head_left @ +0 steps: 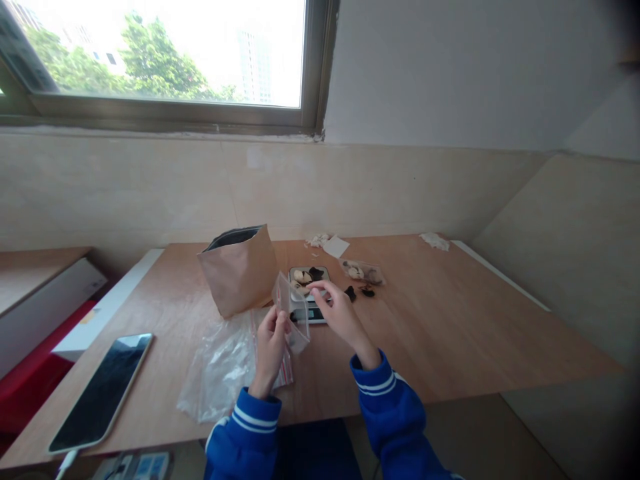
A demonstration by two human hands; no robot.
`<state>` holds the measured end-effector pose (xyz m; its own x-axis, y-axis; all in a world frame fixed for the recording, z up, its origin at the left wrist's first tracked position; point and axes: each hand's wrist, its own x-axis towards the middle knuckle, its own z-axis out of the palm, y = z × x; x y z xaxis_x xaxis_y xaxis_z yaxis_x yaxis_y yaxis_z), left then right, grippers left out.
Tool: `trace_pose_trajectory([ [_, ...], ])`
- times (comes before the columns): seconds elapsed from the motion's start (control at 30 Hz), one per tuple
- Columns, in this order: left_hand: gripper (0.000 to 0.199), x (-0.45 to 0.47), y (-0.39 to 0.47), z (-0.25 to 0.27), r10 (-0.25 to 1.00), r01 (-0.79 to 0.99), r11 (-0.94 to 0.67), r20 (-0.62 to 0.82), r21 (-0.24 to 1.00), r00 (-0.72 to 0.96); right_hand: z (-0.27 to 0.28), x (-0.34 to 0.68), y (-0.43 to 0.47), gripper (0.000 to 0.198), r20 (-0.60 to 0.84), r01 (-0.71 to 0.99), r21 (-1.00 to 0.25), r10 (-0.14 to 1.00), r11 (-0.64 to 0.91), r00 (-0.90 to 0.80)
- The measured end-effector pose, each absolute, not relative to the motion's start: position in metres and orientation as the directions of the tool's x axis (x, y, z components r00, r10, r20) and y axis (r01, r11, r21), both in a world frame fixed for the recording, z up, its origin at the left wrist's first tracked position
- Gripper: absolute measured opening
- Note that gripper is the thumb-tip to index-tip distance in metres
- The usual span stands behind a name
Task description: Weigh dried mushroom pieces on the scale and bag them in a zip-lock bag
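My left hand point(273, 340) pinches a small clear zip bag point(299, 333), its mouth spread toward the right. Just beyond it stands a small digital scale point(320, 313) with pale dried slices point(303, 276) and a dark dried piece point(316, 273) on its pan. My right hand point(337, 310) reaches over the scale's front edge, its thumb and forefinger a little apart near the pale slices. Whether the fingertips touch a slice I cannot make out. The bag and the right hand partly cover the scale and its display.
An open brown paper pouch point(243, 273) stands behind the left hand, with larger clear plastic bags point(220, 363) before it. Right of the scale lie a filled clear bag point(363, 272) and dark pieces point(367, 291). A tablet point(103, 393) with a cable lies at left; paper scraps point(336, 247) lie behind.
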<state>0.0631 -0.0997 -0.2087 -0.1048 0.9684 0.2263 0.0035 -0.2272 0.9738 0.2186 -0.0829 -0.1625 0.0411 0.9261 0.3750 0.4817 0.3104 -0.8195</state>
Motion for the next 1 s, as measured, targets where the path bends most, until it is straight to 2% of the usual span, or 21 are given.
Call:
trace_pose_trajectory([
  [0.1, 0.033, 0.063, -0.1, -0.214, 0.967, -0.021, -0.22, 0.216, 0.975, -0.134, -0.179, 0.219, -0.071, 0.025, 0.401, 0.509, -0.79, 0.916, 0.342, 0.007],
  [0.23, 0.034, 0.062, -0.1, -0.216, 0.965, -0.023, -0.224, 0.218, 0.974, -0.146, -0.209, 0.216, -0.051, 0.024, 0.463, 0.682, -0.632, 0.885, 0.369, -0.049],
  [0.4, 0.033, 0.062, -0.101, -0.212, 0.962, -0.006, -0.237, 0.234, 0.972, -0.142, -0.229, 0.206, -0.036, 0.025, 0.431, 0.821, -0.439, 0.888, 0.364, -0.162],
  [0.53, 0.032, 0.062, -0.1, -0.212, 0.965, -0.012, -0.218, 0.214, 0.976, -0.154, -0.229, 0.201, -0.035, 0.018, 0.429, 0.866, -0.383, 0.892, 0.322, -0.142],
  [0.7, 0.033, 0.061, -0.098, -0.216, 0.963, -0.016, -0.22, 0.215, 0.975, -0.16, -0.23, 0.208, -0.034, 0.014, 0.464, 0.796, -0.5, 0.881, 0.341, -0.086],
  [0.8, 0.033, 0.061, -0.097, -0.218, 0.968, -0.019, -0.205, 0.2, 0.979, -0.149, -0.228, 0.214, -0.034, 0.01, 0.478, 0.702, -0.638, 0.878, 0.315, 0.04],
  [0.9, 0.033, 0.061, -0.096, -0.221, 0.972, -0.032, -0.192, 0.186, 0.981, -0.145, -0.218, 0.22, -0.036, 0.013, 0.424, 0.469, -0.83, 0.888, 0.302, 0.177],
  [1.0, 0.033, 0.062, -0.096, -0.222, 0.973, -0.037, -0.188, 0.181, 0.981, -0.142, -0.198, 0.225, -0.044, 0.021, 0.373, 0.21, -0.922, 0.894, 0.326, 0.248],
])
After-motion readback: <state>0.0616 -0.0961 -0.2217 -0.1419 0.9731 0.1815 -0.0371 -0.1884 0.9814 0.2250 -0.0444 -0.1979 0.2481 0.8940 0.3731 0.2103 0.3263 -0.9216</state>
